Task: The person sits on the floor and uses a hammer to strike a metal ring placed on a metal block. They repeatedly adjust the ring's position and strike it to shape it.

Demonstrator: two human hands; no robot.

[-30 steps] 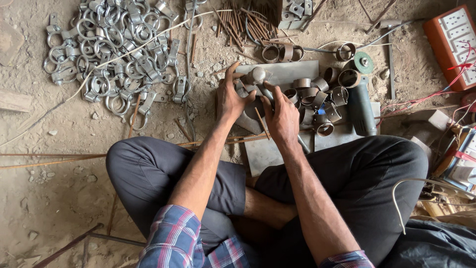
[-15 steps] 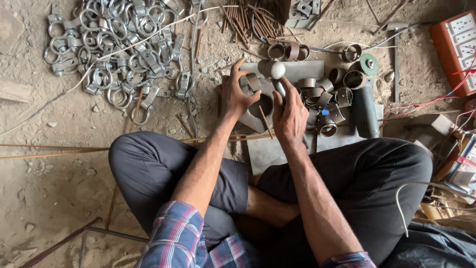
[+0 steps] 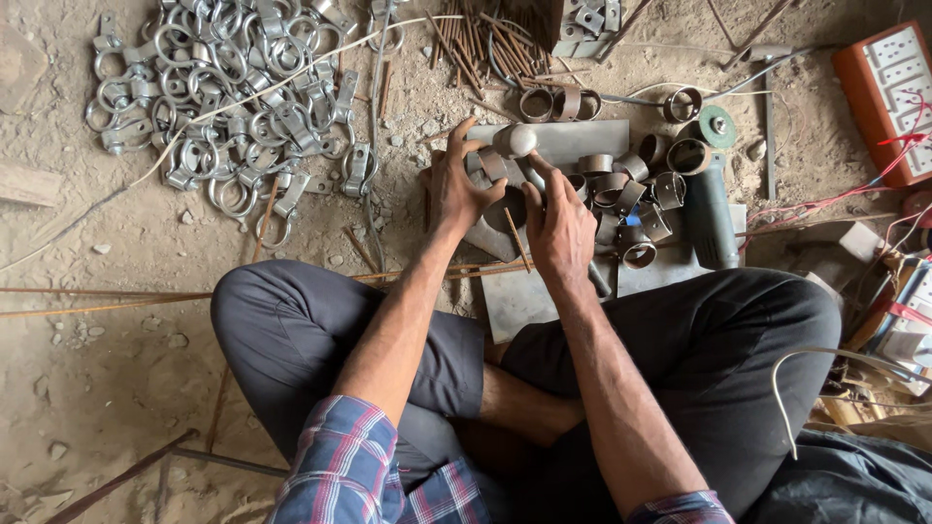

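Nearest, the right hand [image 3: 561, 225] was seen clamped on the grey steel hammer [image 3: 529, 160], gripped low along the handle, the rounded head raised just beyond the fingers. A little farther and to the left, the left hand [image 3: 456, 186] was closed on a short grey bent metal strip [image 3: 491, 163], held on the flat grey steel plate [image 3: 573, 141]. It was judged that the strip would best be pinned flat, fingertips kept clear of the hammer head. Dull cut metal rings [image 3: 636, 199] lay right; a pile of finished shiny clamps [image 3: 223, 97] far left.
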